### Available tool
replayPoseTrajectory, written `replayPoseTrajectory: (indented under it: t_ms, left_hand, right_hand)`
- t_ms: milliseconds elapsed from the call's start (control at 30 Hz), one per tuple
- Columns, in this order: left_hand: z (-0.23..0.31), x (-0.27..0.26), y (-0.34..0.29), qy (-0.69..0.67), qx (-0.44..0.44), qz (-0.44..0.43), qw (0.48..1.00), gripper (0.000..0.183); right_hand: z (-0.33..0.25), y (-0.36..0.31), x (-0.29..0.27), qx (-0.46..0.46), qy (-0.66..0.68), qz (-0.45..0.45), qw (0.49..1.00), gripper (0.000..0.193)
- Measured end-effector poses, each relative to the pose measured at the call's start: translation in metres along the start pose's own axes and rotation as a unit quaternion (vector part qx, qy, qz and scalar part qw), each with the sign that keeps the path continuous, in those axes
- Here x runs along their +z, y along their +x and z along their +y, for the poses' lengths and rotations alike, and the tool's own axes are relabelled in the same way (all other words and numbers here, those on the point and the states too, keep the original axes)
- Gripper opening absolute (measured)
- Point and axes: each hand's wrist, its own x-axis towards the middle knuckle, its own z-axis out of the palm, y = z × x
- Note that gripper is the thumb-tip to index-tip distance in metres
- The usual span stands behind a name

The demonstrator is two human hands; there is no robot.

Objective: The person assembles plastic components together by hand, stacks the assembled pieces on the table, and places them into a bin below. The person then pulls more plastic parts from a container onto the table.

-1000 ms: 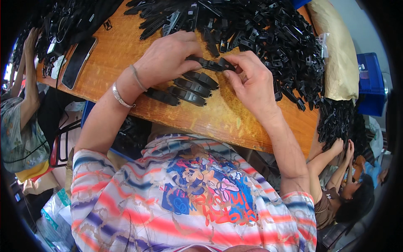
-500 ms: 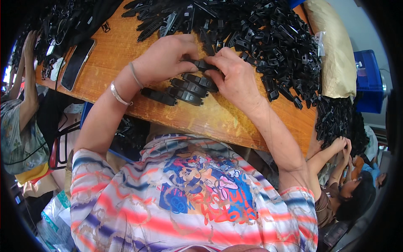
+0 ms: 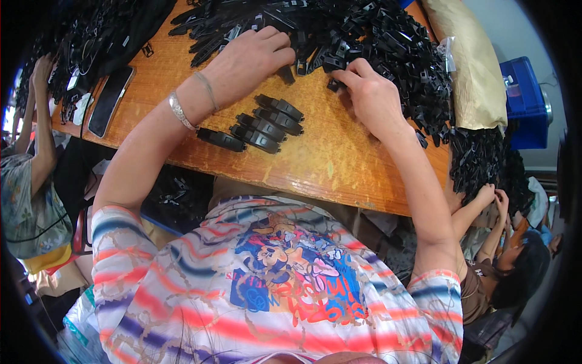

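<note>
Both hands left the row of assembled black plastic clips (image 3: 260,124) & moved apart. Left hand (image 3: 251,57) and right hand (image 3: 370,94) now reach into the heap of loose black plastic parts (image 3: 364,30).

L hand (image 3: 251,57) fingertips buried in black clip pile (image 3: 364,42); pile cut off at top edge.

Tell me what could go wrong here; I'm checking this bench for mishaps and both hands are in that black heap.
The left hand and right hand dig at the edge of the heap of black plastic parts; loosened parts might slide onto the neat row of assembled pieces and mix with them. The dark phone lies near the wooden table's left edge and could get knocked off.
</note>
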Motion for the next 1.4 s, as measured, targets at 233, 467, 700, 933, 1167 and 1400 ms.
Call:
replayPoseTrajectory:
  t_ms: [233, 467, 700, 933, 1167, 1400]
  left_hand:
    - [0.019, -0.02, -0.002, -0.109, -0.059, -0.045, 0.991, 0.014]
    - [0.019, -0.004, -0.015, -0.154, -0.096, 0.009, 0.983, 0.015]
    - [0.024, -0.007, -0.017, -0.182, -0.129, -0.019, 0.975, 0.024]
    - [0.019, -0.01, -0.017, -0.325, -0.188, -0.074, 0.924, 0.022]
    - [0.014, 0.0, -0.024, -0.216, -0.133, -0.005, 0.967, 0.02]
    - [0.017, -0.012, -0.027, -0.214, -0.174, -0.016, 0.961, 0.023]
  right_hand:
    - [0.0, 0.014, -0.009, -0.044, -0.012, -0.108, 0.993, 0.03]
    - [-0.02, 0.006, -0.018, 0.039, 0.201, -0.118, 0.972, 0.028]
    - [-0.028, -0.003, -0.01, 0.007, 0.194, -0.139, 0.971, 0.03]
    - [-0.036, 0.0, -0.01, 0.0, 0.106, -0.138, 0.985, 0.038]
    - [-0.042, 0.009, -0.013, 0.076, 0.141, -0.138, 0.977, 0.037]
    - [-0.056, 0.014, 0.011, 0.053, 0.251, 0.017, 0.966, 0.023]
